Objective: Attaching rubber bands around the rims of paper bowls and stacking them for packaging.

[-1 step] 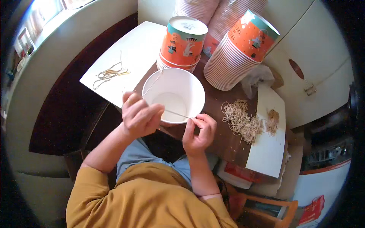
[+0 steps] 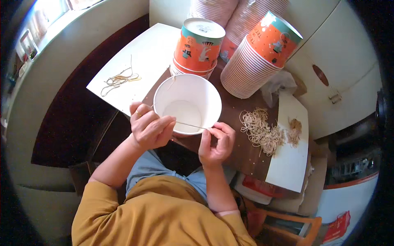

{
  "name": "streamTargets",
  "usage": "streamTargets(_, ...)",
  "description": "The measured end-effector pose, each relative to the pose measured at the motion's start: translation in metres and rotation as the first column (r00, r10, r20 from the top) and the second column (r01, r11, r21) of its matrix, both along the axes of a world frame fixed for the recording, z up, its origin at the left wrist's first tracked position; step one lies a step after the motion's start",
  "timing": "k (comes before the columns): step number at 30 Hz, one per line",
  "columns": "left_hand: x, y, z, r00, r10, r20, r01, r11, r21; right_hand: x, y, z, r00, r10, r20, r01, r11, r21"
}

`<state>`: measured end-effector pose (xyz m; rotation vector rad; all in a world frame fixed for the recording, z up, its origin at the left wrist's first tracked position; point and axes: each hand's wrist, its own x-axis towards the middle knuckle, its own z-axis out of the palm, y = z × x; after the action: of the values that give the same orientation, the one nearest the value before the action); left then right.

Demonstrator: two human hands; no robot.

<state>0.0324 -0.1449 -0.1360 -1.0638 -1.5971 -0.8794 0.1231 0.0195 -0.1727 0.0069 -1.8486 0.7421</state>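
A white-walled paper bucket (image 2: 209, 96) stands mouth up at the near edge of the table. Across its near rim runs a thin string (image 2: 191, 125), stretched between my two hands. My left hand (image 2: 150, 126), closed in a fist at the bucket's near left side, grips one end. At the near right rim, my right hand (image 2: 217, 141) pinches the other end between thumb and forefinger. More cord shows at the bucket's far left rim; whether it joins the string in my hands I cannot tell.
Behind stand an upside-down orange bucket stack (image 2: 198, 51) and a tall leaning stack (image 2: 251, 61). A heap of beige string (image 2: 262, 131) lies on the right, beside a smaller tuft (image 2: 294, 133). Loose cords (image 2: 119, 80) lie on the white board at left.
My left hand has lowered slightly. The strand along the bucket's inner left wall has shifted and shows shorter near the rim. Both hands keep their grip on the string.
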Motion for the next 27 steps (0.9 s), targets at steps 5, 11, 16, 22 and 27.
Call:
streamTargets(5,-0.001,-0.013,-0.024,0.988,-0.130,0.085,0.135,0.989,-0.058,-0.013,0.044,-0.004,0.977,0.195,0.090,-0.136,0.885,-0.445)
streamTargets(11,0.002,-0.031,-0.028,0.955,-0.231,0.185,0.245,0.968,-0.054,-0.075,0.060,0.051,0.596,0.437,0.674,-0.183,0.891,-0.415)
streamTargets(16,0.004,-0.049,-0.011,0.983,-0.054,0.176,0.051,0.998,0.022,-0.056,0.039,0.087,0.969,0.155,0.192,-0.200,0.949,0.243)
streamTargets(22,-0.006,-0.015,0.072,0.587,-0.537,0.605,0.410,0.842,0.349,-0.072,0.021,0.166,0.902,0.111,-0.418,0.340,0.414,0.844)
streamTargets(27,-0.053,0.014,0.086,0.385,-0.667,0.638,0.325,0.745,0.582,-0.134,0.035,0.191,0.923,0.174,-0.344,0.293,0.263,0.919)
